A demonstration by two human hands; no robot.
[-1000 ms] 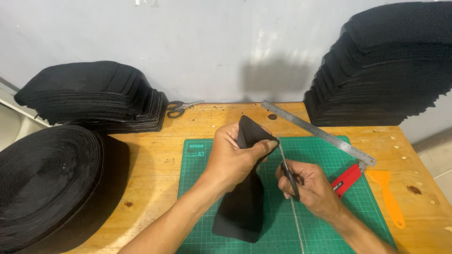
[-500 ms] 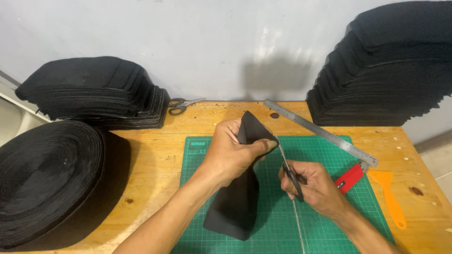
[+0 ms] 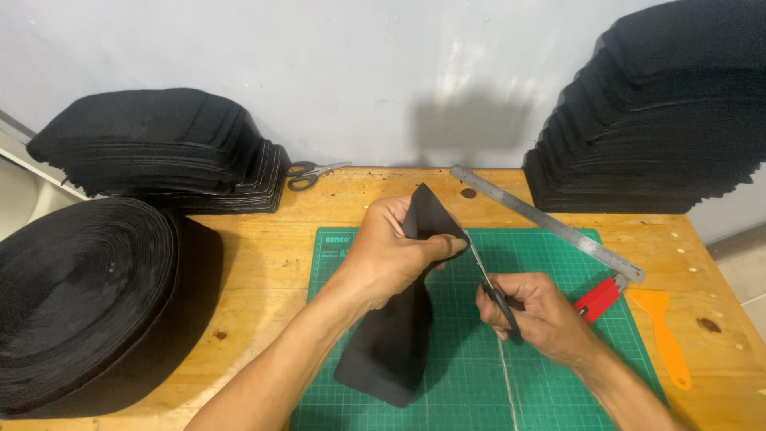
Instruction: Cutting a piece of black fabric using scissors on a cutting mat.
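Note:
My left hand (image 3: 396,254) grips a black fabric piece (image 3: 392,335) and holds it up over the green cutting mat (image 3: 558,351), the lower end hanging down to the mat. My right hand (image 3: 542,318) holds a pair of black-handled scissors (image 3: 487,289), whose blades point up toward the fabric's edge by my left thumb. A thin pale thread (image 3: 506,383) trails down across the mat below the right hand.
Tall stacks of black fabric pieces stand at the back left (image 3: 159,152) and back right (image 3: 662,120). A big roll of black webbing (image 3: 80,295) lies at the left. A second pair of scissors (image 3: 313,172), a steel ruler (image 3: 546,223), a red cutter (image 3: 598,298) and an orange scraper (image 3: 664,335) rest on the wooden table.
The left hand has kept the fabric raised while its hanging end shifted slightly left. The right hand with the scissors stays at the fabric's edge, barely moved.

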